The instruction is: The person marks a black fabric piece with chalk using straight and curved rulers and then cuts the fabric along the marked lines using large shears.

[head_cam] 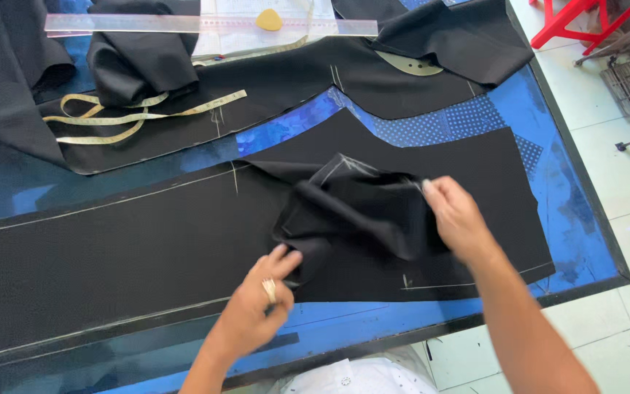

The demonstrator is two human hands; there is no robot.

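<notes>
Head view, tailoring bench. The fingers of the left hand (pixel 260 295) are pinched narrow on the lower left corner of a loose folded black fabric piece (pixel 351 211); a pale ring-like object shows on one finger. The fingers of the right hand (pixel 457 215) close on the upper right edge of the same piece, thumb beneath and out of sight. Between the two grips the cloth is bunched and partly raised, with white chalk lines visible along its upper fold.

The folded piece rests on a long black panel (pixel 111 255) marked with chalk seam lines, which lies flat across the blue table (pixel 577 219) and reaches nearly to its near edge. Beyond it lies a second cut black panel (pixel 293 80) with a curved lower edge. On that panel sits a yellow measuring tape (pixel 133 117), looped and loose, beside a heap of black cloth (pixel 140 55). At the far edge are a clear long ruler (pixel 205 24), a yellow tailor's chalk (pixel 269 20) and a pale curved template (pixel 413 66), partly covered by cloth.

Handling note: judged from the grips, the piece is being spread or turned. Drawing both hands apart evenly, with the corners held lightly, would likely flatten it without dragging the panel underneath or smudging the chalk lines.
</notes>
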